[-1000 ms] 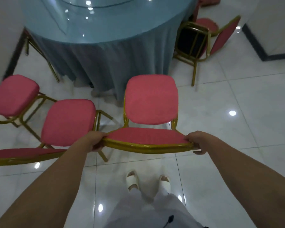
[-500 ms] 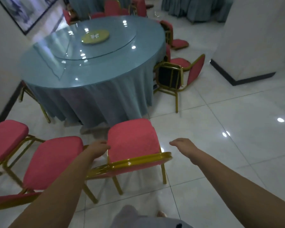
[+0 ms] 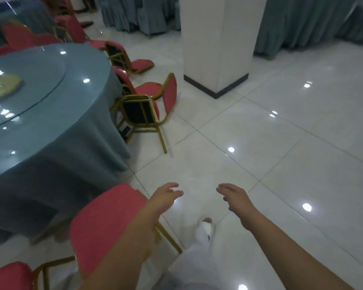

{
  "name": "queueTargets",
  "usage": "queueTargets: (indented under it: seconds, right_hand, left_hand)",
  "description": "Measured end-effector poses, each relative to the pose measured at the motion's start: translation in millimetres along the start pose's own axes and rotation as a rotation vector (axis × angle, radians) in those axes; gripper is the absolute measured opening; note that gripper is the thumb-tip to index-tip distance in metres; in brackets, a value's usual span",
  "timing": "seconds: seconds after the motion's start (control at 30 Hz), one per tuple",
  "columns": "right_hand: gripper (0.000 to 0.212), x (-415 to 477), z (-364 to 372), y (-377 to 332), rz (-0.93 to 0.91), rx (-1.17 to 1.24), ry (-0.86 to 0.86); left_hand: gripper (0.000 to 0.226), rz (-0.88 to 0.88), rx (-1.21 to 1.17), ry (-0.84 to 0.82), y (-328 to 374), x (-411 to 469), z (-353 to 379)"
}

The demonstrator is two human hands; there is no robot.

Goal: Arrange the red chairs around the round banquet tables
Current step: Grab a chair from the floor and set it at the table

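Two hands: left hand (image 3: 166,198) and right hand (image 3: 235,198), both empty, out in front over the floor (image 3: 281,155).
Left hand: fingers spread and loosely bent, gripping nothing. Its forearm crosses the right edge of the near chair (image 3: 105,222) in view.
Right hand: palm down, fingers relaxed and slightly curved, nothing held, well apart from every chair.
Near chair: red pad on gold legs, standing at bottom left, just beside the cloth of the round table (image 3: 57,147).
Second chair (image 3: 8,275): red pad at the bottom-left edge, next to the near chair, mostly cropped.
Round table: left of view, blue-grey cloth down to the floor, glass turntable (image 3: 36,76) on top with light spots.
Tipped chair (image 3: 142,110): at the table's right edge, tilted off its feet. The dark underside of the seat faces the camera, the red backrest points out to the right, and a gold leg tip is on the tiles.
Rear chairs (image 3: 144,64): more red chairs further along the table rim, one pad low near the floor; exact pose cannot be told.
Pillar (image 3: 216,38): white with a dark base band, beyond the tipped chair, apart from the table.
Floor: glossy white tiles.
Foot (image 3: 206,223): white slipper on the tiles between the two forearms.
Background tables (image 3: 302,21): blue-grey drapes, top of view, blurred.
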State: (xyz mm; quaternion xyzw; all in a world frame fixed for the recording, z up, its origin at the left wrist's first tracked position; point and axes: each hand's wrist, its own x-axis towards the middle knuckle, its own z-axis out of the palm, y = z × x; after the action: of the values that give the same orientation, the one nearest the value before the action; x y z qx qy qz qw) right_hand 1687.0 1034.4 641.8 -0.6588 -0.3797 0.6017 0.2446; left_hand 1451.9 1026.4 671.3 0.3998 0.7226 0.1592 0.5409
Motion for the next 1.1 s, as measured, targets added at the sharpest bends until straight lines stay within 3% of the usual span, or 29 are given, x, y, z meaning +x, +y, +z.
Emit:
queueTargets:
  seconds: [0.2, 0.43, 0.6, 0.77, 1.1]
  right_hand:
    - [0.027, 96, -56, -59, 0.014, 0.06, 0.079]
    - [0.025, 199, -117, -156, 0.062, -0.004, 0.103]
    - [0.02, 267, -151, -210, 0.077, 0.103, 0.159]
    - [0.019, 347, -172, -257, 0.098, 0.144, 0.121]
    - [0.02, 578, -206, -416, 0.077, 0.027, -0.137]
  left_hand:
    - [0.039, -0.019, -0.064, -0.08, 73, 110, 24]
    - [0.032, -0.104, -0.184, -0.039, 183, 237, 13]
    - [0.026, -0.09, -0.171, -0.032, 255, 308, 9]
    - [0.025, -0.087, -0.139, -0.045, 314, 380, 7]
    - [0.03, -0.203, -0.209, 0.123, 446, 528, -38]
